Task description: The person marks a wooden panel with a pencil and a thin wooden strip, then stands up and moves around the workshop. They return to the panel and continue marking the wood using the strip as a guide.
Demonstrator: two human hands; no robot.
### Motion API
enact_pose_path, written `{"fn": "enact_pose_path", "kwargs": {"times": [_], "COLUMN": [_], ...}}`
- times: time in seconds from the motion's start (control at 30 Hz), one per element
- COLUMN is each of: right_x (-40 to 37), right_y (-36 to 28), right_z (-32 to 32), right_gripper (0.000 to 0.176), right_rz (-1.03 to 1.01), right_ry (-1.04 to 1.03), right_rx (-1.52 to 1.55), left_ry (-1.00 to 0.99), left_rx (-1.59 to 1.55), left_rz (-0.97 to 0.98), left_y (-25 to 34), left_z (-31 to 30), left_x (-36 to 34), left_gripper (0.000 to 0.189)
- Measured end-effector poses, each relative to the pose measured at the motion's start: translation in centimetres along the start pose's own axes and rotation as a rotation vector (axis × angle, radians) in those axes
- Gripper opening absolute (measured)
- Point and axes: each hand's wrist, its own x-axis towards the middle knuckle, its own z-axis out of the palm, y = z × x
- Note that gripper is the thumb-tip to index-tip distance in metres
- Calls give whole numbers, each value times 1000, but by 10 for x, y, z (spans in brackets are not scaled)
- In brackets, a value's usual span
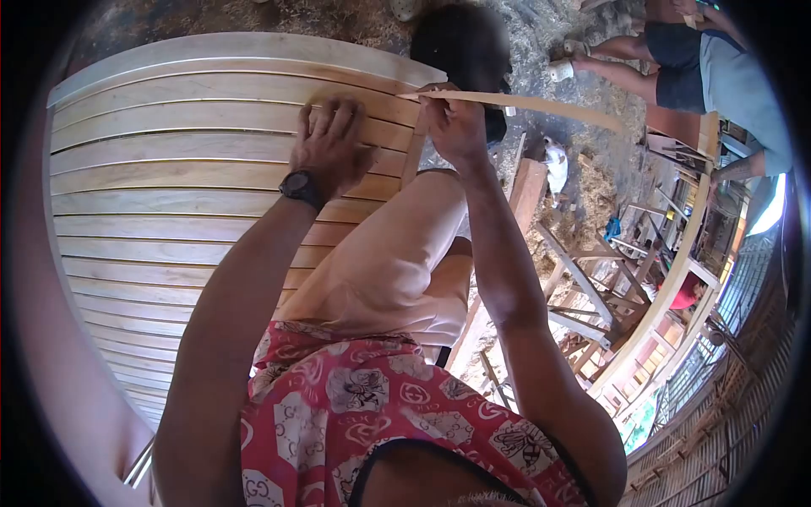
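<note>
Thin wooden strip (pixel 541 103) lies to the right of the left hand and is gripped by the right hand (pixel 456 127), which is plainly the nearer of the two. The right fingers are closed around it near its left end, the thumb side out of clear sight. Its long axis runs crosswise from the body, roughly in line with the slats, with most of its length reaching rightward past the fist and its short end by the panel's right edge. The left hand (pixel 329 139) is palm down on the slatted panel (pixel 169 177), fingers partly spread and a little blurred; whether anything sits beneath them I cannot tell. The two hands are apart, both near the panel's far right corner, the left over the slats and the right at the border. Beyond the panel, the strip's free end hangs over the floor (pixel 528 59), strewn with shavings, and farther right another person (pixel 735 76) is well apart from both hands.
</note>
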Motion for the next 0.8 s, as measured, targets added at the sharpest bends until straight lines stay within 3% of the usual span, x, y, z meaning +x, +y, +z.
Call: {"fn": "enact_pose_path", "kwargs": {"times": [0.27, 0.33, 0.43, 0.8], "right_x": [10, 9, 9, 11], "right_y": [-8, -1, 0, -4], "right_z": [19, 24, 25, 31], "right_gripper": [14, 19, 10, 17], "right_rz": [32, -37, -84, -54], "right_ry": [-59, -53, -52, -22], "right_rx": [34, 11, -59, 29], "left_ry": [36, -77, -109, -76], "left_rx": [-8, 19, 8, 11], "left_rz": [17, 11, -3, 18], "left_y": [-2, -2, -1, -1], "left_z": [3, 5, 6, 3], "left_x": [3, 2, 2, 2], "left_gripper": [76, 79, 79, 74]}}
